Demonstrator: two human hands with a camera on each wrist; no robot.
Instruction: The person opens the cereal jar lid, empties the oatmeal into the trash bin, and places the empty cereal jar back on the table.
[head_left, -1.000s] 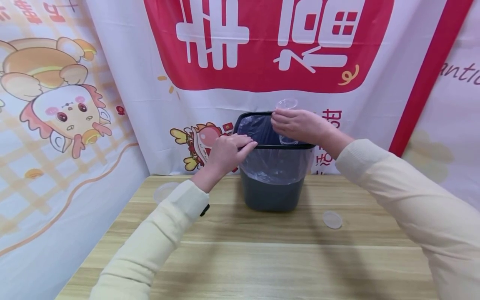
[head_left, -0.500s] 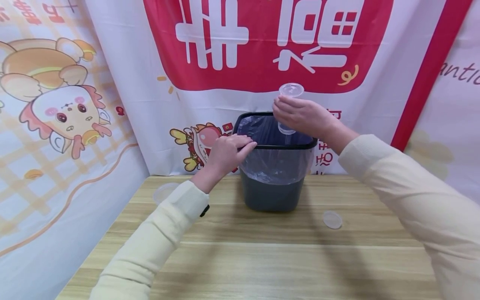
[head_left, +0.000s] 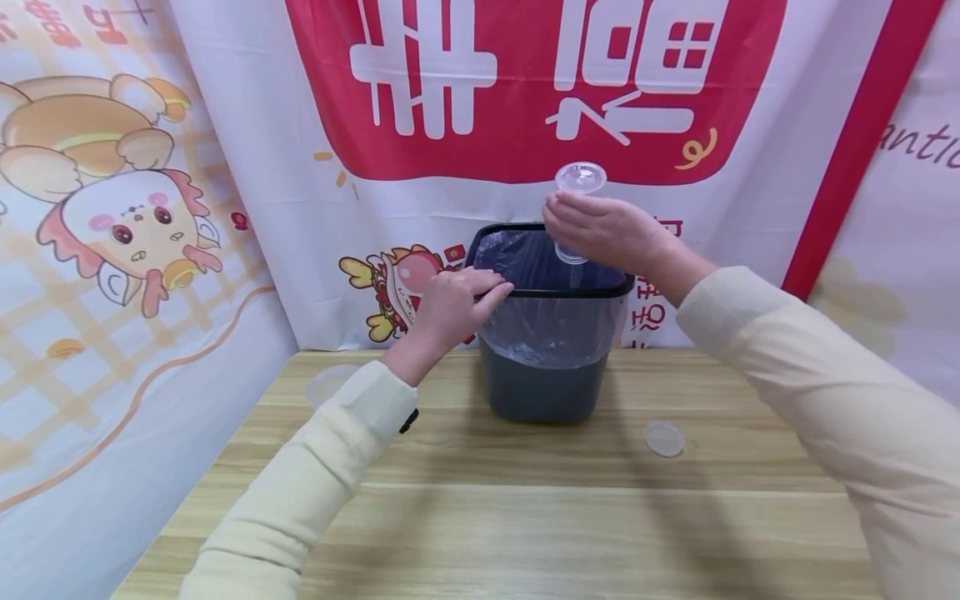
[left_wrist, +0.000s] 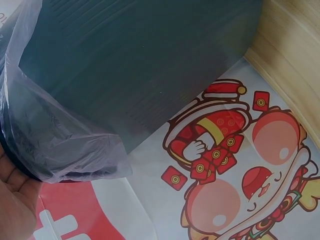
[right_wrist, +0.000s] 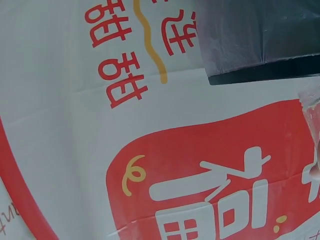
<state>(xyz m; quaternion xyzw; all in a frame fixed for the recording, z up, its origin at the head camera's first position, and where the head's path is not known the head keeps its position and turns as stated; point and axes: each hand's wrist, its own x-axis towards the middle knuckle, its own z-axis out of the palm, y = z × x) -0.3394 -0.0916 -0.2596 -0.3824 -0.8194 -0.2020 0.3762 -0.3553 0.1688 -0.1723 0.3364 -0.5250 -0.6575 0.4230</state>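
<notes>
A dark grey trash bin stands against the back cloth, its clear liner folded out over the black rim. At the rim's left side my left hand grips the edge; part of that hand shows beside the liner in the left wrist view. Above the bin's opening, my right hand holds a clear plastic cup. One round end of the cup rises above the fingers, and the other hangs below them, over the opening. A sliver of the cup shows in the right wrist view.
On the wooden table a small round clear lid lies right of the bin. A larger clear round piece lies at the left, partly behind the left sleeve. Printed cloth hangs behind and at the left.
My right hand has risen with the cup, mostly between the first two frames, then moved only slightly. The left hand and the bin have stayed in place.
</notes>
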